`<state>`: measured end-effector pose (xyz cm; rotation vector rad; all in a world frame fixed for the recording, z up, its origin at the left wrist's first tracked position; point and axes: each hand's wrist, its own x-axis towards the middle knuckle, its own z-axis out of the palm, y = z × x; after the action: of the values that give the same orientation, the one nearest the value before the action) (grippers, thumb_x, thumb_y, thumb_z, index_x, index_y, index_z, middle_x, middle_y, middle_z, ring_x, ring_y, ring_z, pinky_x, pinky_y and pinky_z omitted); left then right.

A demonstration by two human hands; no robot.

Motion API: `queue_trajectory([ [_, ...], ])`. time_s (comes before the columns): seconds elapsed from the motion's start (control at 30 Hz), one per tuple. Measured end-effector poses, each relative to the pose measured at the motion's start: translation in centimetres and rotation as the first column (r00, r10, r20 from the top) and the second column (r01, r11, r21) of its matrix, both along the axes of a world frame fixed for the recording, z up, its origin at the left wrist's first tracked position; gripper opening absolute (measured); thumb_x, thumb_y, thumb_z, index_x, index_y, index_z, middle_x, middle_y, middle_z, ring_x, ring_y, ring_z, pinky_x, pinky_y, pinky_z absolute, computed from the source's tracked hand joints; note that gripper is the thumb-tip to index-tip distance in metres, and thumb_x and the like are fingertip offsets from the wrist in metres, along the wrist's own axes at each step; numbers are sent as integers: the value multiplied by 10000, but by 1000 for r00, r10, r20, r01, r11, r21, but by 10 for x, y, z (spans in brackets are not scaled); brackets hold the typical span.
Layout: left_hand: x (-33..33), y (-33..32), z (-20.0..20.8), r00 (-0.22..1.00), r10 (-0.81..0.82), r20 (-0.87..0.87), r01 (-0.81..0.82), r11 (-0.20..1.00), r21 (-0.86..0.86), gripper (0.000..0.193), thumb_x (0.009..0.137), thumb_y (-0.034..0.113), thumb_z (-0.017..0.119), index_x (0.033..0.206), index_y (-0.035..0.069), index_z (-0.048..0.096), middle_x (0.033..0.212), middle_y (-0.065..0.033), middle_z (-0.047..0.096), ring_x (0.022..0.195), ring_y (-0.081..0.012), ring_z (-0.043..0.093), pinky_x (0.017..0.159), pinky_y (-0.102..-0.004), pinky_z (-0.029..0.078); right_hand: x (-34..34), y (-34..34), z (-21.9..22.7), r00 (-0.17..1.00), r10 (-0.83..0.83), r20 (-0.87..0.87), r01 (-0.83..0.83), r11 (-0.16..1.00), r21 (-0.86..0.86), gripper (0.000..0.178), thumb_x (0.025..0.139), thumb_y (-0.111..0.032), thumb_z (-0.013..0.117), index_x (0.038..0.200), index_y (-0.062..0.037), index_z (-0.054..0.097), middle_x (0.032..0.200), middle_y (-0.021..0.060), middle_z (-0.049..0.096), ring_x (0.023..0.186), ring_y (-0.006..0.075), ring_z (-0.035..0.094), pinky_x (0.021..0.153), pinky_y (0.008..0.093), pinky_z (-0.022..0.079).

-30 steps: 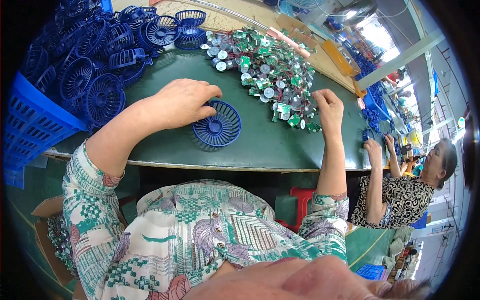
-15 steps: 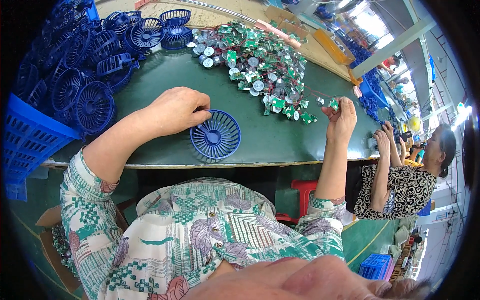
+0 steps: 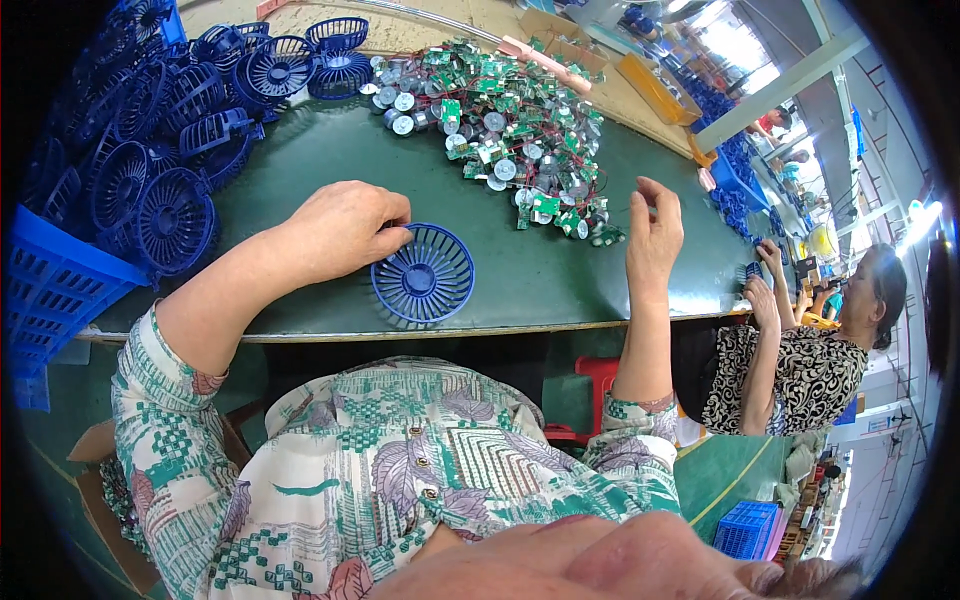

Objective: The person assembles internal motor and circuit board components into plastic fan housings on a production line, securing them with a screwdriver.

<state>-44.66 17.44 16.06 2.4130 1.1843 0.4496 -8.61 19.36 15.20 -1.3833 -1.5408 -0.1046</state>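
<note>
Nearby sit circuit boards [image 3: 495,130] and crate [image 3: 75,265]; left hand [image 3: 345,228] pinches basket [image 3: 421,278], right hand [image 3: 655,238] spread.

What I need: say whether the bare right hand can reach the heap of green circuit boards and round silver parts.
Probably yes: the right hand looks empty and is raised just right of the heap, with nothing visible between them but dark green tabletop.

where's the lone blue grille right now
In the head view, the blue grille lies slightly left of centre on the green tabletop, just right of the left hand.
</note>
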Motion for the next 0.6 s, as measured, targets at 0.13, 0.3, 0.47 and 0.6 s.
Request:
queue_trajectory([
  [0.13, 0, -1, -1, 1000, -10, -17, 10, 1000, 15, 192, 856, 192, 615, 876, 4, 650, 835, -182, 658, 806, -370, 631, 725, -460, 490, -21, 10, 18, 965, 56, 255, -54, 998, -14, 163, 871, -139, 634, 986, -30, 673, 979, 127, 648, 979, 297, 607, 868, 379, 471],
  [0.3, 1, 0, -1, 1000, -16, -11, 16, 999, 45, 219, 856, 230, 603, 886, 24, 670, 820, -180, 674, 822, -357, 650, 760, -462, 506, -26, 37, 25, 954, 140, 267, -58, 954, -293, 133, 851, -147, 648, 893, -34, 703, 878, 109, 673, 867, 250, 628, 787, 334, 479],
  [0.47, -1, -1, -5, 1000, -9, -15, 9, 999, 44, 218, 857, 231, 599, 900, 30, 674, 829, -179, 676, 844, -354, 650, 769, -463, 509, -23, 61, 59, 924, 337, -179, -345, 939, -12, 108, 871, -83, 650, 831, -5, 713, 765, 4, 661, 734, 99, 574, 698, 244, 447],
  [0.6, 0, -2, -4, 1000, -21, -17, 22, 996, 83, 225, 858, 236, 595, 906, 33, 677, 831, -179, 677, 851, -352, 651, 773, -466, 509, -19, 68, 65, 944, 250, -216, -275, 956, -99, 123, 866, -101, 649, 822, -4, 712, 737, 5, 645, 700, 92, 551, 667, 251, 442],
])
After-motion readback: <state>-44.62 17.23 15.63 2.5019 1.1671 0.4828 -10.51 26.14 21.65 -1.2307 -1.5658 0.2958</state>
